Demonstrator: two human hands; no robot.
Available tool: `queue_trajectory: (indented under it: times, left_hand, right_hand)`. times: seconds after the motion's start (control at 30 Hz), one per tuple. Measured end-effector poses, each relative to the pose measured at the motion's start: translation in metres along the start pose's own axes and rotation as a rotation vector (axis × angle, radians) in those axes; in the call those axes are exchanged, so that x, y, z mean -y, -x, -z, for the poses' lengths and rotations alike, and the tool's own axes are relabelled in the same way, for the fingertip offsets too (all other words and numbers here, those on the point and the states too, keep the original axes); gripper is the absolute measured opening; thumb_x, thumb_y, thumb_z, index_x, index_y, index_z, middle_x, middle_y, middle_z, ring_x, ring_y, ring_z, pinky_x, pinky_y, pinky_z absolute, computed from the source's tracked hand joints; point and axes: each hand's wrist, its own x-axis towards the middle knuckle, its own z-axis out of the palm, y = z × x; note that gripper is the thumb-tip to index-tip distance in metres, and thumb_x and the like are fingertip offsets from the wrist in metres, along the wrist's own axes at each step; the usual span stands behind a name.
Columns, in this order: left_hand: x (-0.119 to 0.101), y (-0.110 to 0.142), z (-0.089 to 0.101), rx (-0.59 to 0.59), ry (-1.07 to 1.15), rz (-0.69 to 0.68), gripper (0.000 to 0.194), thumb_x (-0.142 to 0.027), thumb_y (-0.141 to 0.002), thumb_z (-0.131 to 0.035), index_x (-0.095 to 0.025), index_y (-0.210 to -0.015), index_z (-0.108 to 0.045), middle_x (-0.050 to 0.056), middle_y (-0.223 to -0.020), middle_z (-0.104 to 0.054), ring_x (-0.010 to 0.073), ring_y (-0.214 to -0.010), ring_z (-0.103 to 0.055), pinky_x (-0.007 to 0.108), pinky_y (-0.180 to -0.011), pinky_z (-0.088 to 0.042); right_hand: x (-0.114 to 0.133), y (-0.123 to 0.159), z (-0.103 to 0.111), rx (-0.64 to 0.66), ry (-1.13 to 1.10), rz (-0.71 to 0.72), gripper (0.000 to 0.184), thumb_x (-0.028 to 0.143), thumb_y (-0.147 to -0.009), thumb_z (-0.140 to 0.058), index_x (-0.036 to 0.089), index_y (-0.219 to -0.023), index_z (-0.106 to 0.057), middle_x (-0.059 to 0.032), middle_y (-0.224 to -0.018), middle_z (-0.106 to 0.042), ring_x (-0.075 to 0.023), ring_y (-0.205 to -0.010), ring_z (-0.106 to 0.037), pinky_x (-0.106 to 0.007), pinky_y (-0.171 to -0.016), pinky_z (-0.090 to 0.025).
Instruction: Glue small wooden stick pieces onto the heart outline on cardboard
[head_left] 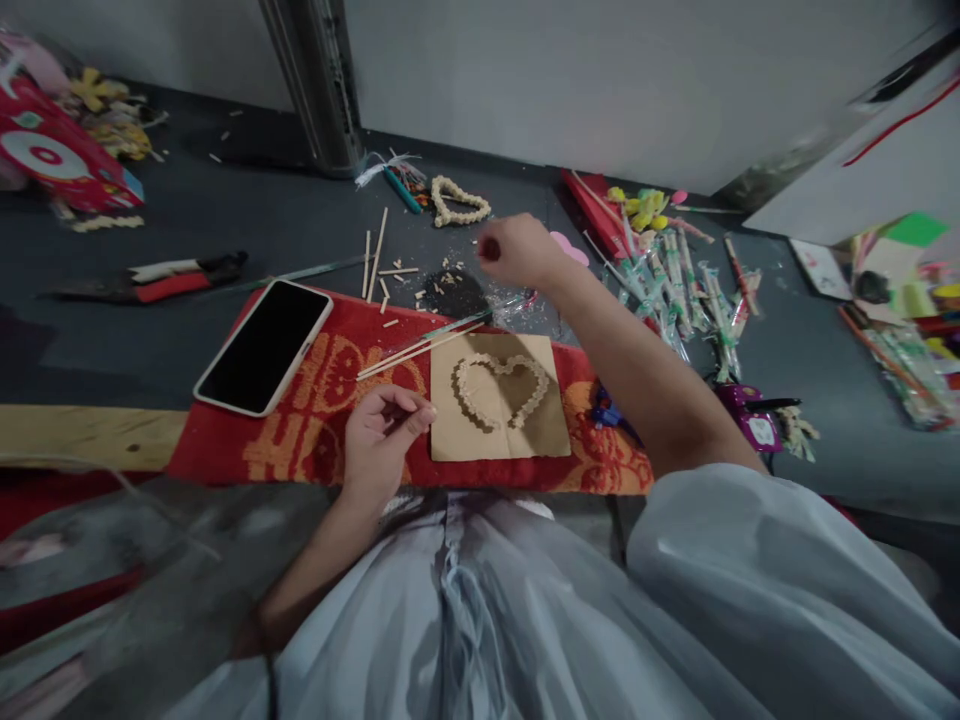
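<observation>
Beside the left edge of a square tan card [555, 440], my left hand [381, 435] is closed, thumb and forefinger pinched together; whatever sits at their tips is too small to make out. A heart outline made of small pale pieces [463, 385] lies on the card, with a gap at its bottom point. My right hand [521, 252] reaches over the table beyond the card, its fingers curled closed. What it holds, if anything, is hidden. Near it lie short pale stick pieces [448, 280] and a second, beaded-looking pale heart outline [459, 203].
A red and orange patterned towel [300, 440] lies under the card and a phone [266, 345]. Red-handled pliers [176, 280] lie at left, long thin sticks [420, 350] behind the card. Several plastic-wrapped sticks [679, 285] and a purple object [750, 415] are at right.
</observation>
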Motion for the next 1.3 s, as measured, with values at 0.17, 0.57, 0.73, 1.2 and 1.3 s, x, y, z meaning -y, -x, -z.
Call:
queue_trajectory:
  times: [0.17, 0.57, 0.73, 1.2, 1.3]
  left_hand:
    - [0.001, -0.003, -0.002, 0.041, -0.078, -0.22, 0.033, -0.027, -0.067, -0.089, -0.019, -0.072, -0.058, 0.0, -0.074, -0.071, 0.0127, -0.073, -0.069, 0.025, -0.073, -0.056]
    - [-0.001, 0.027, -0.028, 0.228, -0.166, -0.48, 0.025, -0.028, -0.08, -0.08, -0.022, -0.076, -0.056, 0.0, -0.077, -0.068, 0.0183, -0.087, -0.072, 0.042, -0.094, -0.058]
    - [0.004, 0.038, -0.034, 0.217, -0.135, -0.441, 0.032, -0.035, -0.075, -0.085, -0.022, -0.074, -0.055, -0.002, -0.075, -0.066, 0.0174, -0.083, -0.07, 0.045, -0.097, -0.058]
    - [-0.006, 0.053, -0.046, 0.259, -0.004, -0.307, 0.039, -0.034, -0.067, -0.09, -0.022, -0.07, -0.053, -0.003, -0.072, -0.066, 0.0156, -0.072, -0.068, 0.038, -0.084, -0.058]
    - [-0.005, 0.053, -0.042, 0.237, -0.097, -0.396, 0.03, -0.026, -0.073, -0.086, -0.022, -0.074, -0.057, -0.002, -0.076, -0.067, 0.0154, -0.076, -0.069, 0.038, -0.087, -0.058]
  right_hand:
    - [0.045, 0.064, 0.019, -0.099, -0.456, 0.195, 0.008, 0.015, -0.077, -0.059, 0.016, -0.079, -0.067, -0.0004, -0.077, -0.07, -0.011, -0.067, -0.059, -0.026, -0.068, -0.047]
    - [0.103, 0.17, 0.03, -0.226, -0.697, 0.12, 0.007, 0.017, -0.08, -0.057, 0.021, -0.086, -0.057, 0.0002, -0.082, -0.066, -0.0122, -0.073, -0.061, -0.028, -0.071, -0.053]
    - [0.101, 0.19, 0.024, -0.29, -0.814, 0.112, 0.01, 0.026, -0.084, -0.061, 0.023, -0.084, -0.052, 0.0002, -0.085, -0.064, -0.012, -0.08, -0.062, -0.028, -0.076, -0.056]
    - [0.105, 0.225, 0.019, -0.326, -1.026, 0.079, 0.03, 0.045, -0.087, -0.065, 0.025, -0.085, -0.043, -0.0014, -0.09, -0.066, -0.0136, -0.083, -0.067, -0.032, -0.077, -0.059]
    - [0.108, 0.229, 0.02, -0.331, -0.968, 0.076, 0.023, 0.038, -0.089, -0.064, 0.025, -0.088, -0.045, -0.001, -0.09, -0.065, -0.0137, -0.083, -0.066, -0.033, -0.078, -0.059]
